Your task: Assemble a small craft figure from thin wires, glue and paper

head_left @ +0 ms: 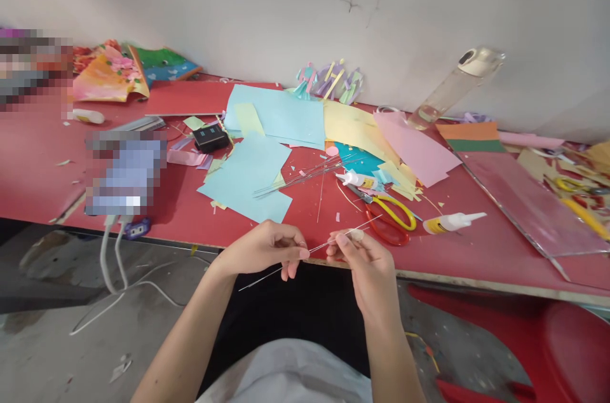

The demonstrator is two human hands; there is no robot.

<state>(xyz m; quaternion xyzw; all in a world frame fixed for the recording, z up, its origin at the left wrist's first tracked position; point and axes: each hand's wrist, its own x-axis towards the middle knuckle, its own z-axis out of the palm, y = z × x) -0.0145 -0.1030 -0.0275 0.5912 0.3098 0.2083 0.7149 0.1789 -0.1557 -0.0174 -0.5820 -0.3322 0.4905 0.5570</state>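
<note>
Thin wires (318, 247) are at the table's (457, 263) near edge, left fingers (301, 253) and right fingers (345, 241) pinched on them. They appear light, springy, easily bent; mid-length pinching seems soundest.

Pastels on a Red Table (38, 168)

Around the centre of the view: at twelve, paper figures (331, 80) in turquoise, pink, lilac, yellow and pale green against the greyish-white wall (238, 15). At two, a pale yellow sheet (355, 129) and a cream bottle lid (476, 62). At three, a plain pink sheet (417, 149) and a card (471, 131) banded orange over green. At four, yellow-and-red-handled scissors (395, 209), a yellow-labelled white glue bottle (448, 223) and a red stool (579, 352). At six, silvery wires (319, 247). At nine and eleven, plain light-blue sheets (283, 117); at ten, a black box (211, 138).
</note>
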